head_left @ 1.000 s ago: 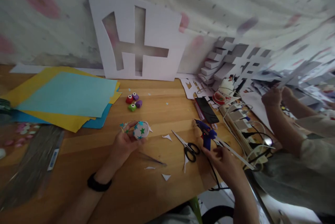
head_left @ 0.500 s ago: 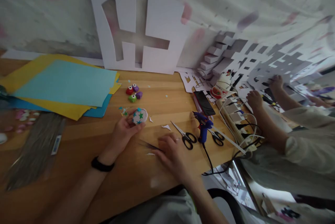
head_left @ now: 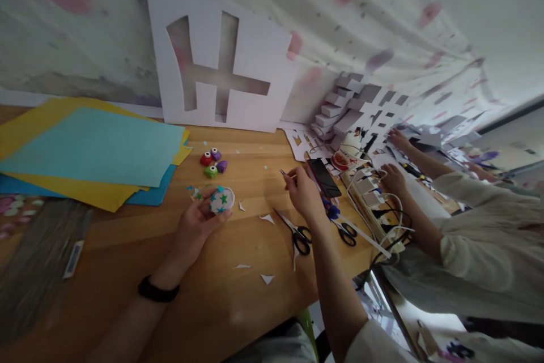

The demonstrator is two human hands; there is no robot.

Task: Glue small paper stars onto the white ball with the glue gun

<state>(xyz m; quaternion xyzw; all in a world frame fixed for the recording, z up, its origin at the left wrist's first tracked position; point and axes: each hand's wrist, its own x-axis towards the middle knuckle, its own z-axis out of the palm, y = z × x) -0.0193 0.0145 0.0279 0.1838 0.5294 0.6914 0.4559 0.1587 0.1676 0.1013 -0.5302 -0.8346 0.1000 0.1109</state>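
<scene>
My left hand is closed around the edge of a small white disc stuck with teal and green stars, held just above the table. Loose little stars lie just beyond its fingers. My right hand is raised further right, pinching slim tweezers whose tip points left; the rest of them is hidden by the fingers. Below that hand lie black-handled scissors. The blue glue gun is partly covered by my right forearm. White paper scraps are scattered between my hands.
Punch tools stand behind the disc. Coloured sheets are stacked at left, by a bundle of grey wires. A phone, second scissors and a power strip are at right, beside a co-worker's arms.
My right hand has lifted from the table beside the paper scraps and moved forward and right with the tweezers. My left hand keeps the disc. The view has shifted slightly.
</scene>
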